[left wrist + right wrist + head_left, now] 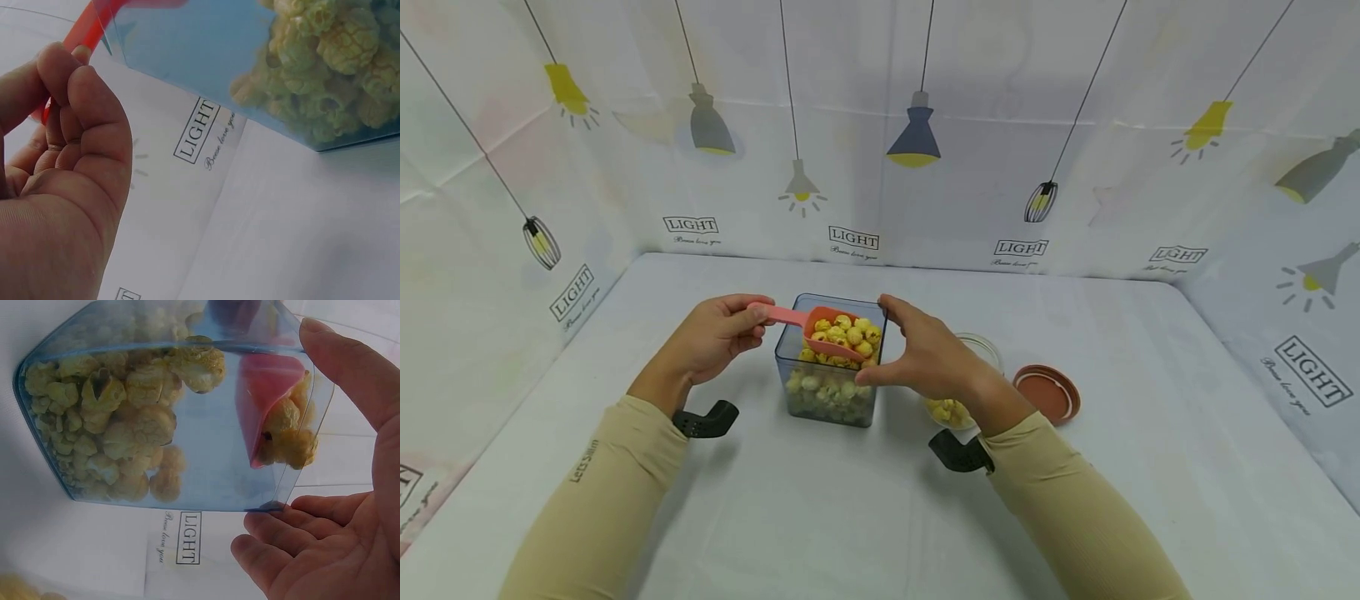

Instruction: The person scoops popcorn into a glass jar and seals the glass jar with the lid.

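Note:
My left hand [718, 337] pinches the handle of a coral-red scoop [787, 315] between thumb and fingers. The scoop's bowl, heaped with yellow popcorn [846, 335], is inside the upper part of a clear bluish square container [827, 421]. More popcorn [119, 425] fills the container's lower part. My right hand [932, 354] spans the container's right side at the rim, thumb at the near corner and fingers at the far one. In the right wrist view, the scoop's pink bowl [265, 394] shows through the wall, above the popcorn below.
Partly behind my right forearm stands a round clear jar [981, 340] with popcorn [950, 412] in it. A reddish-brown round lid [1047, 394] lies to its right on the white tablecloth [820, 508]. A lamp-printed cloth [850, 192] rises behind the table.

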Demonstrator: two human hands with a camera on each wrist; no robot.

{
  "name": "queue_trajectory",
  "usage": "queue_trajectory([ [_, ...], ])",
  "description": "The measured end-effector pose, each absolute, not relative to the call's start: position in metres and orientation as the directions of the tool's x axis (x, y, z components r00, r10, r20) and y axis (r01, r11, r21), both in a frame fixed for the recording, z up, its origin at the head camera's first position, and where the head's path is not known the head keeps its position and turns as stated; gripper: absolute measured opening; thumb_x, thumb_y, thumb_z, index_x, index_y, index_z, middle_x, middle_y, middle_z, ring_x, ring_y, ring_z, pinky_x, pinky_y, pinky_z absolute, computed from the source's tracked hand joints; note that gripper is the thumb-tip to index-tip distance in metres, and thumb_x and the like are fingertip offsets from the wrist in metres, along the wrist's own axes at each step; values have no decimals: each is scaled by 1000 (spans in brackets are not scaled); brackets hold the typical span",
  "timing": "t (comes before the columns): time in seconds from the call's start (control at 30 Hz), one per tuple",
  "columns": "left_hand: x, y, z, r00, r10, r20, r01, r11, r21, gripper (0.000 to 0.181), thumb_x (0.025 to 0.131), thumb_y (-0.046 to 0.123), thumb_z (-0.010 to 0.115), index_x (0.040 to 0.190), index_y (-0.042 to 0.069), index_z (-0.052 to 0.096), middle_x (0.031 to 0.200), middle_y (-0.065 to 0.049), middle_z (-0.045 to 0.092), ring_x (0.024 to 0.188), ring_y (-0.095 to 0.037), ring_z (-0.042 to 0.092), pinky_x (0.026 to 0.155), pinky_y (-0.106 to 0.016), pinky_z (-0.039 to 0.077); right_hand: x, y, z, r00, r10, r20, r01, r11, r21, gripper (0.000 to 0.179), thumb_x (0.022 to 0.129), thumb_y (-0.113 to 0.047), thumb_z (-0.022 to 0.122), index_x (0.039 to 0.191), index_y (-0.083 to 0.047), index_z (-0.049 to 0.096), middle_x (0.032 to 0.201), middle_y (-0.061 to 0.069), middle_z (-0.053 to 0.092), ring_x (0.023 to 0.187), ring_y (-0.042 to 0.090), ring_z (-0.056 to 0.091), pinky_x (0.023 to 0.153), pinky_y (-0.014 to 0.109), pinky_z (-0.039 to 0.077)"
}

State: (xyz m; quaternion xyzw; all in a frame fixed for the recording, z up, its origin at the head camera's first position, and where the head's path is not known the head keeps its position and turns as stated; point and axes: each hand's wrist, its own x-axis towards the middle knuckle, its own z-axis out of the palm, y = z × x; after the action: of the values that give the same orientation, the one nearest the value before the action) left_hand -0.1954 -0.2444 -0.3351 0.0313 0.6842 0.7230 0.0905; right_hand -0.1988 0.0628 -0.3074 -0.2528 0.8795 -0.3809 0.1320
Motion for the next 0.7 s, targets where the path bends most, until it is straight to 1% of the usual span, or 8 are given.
queue_trajectory([
  [0.17, -195, -247, -336, -982, 176, -75, -85, -49, 995, 38, 105, 13, 55, 133, -11, 48, 94, 0, 65, 78, -10, 56, 77, -21, 52, -199, 62, -307, -843, -535, -51, -330, 589, -737, 110, 78, -45, 85, 159, -9, 21, 161, 10, 27, 145, 33, 32, 112, 49, 34],
  [0.5, -197, -240, -335, -979, 198, -55, -47, 43, 998, 43, 106, 15, 52, 139, -13, 45, 99, -3, 61, 82, -11, 55, 79, -22, 52, -199, 62, -308, -841, -539, -46, -335, 585, -739, 110, 79, -43, 85, 159, -8, 20, 162, 10, 26, 145, 32, 32, 113, 49, 33],
  [0.7, -197, -241, -336, -979, 192, -60, -56, 28, 998, 44, 106, 15, 52, 139, -13, 44, 98, -2, 61, 81, -11, 55, 79, -21, 52, -199, 62, -308, -840, -541, -43, -340, 586, -736, 110, 78, -45, 85, 159, -8, 21, 162, 10, 27, 145, 32, 31, 112, 49, 33],
])
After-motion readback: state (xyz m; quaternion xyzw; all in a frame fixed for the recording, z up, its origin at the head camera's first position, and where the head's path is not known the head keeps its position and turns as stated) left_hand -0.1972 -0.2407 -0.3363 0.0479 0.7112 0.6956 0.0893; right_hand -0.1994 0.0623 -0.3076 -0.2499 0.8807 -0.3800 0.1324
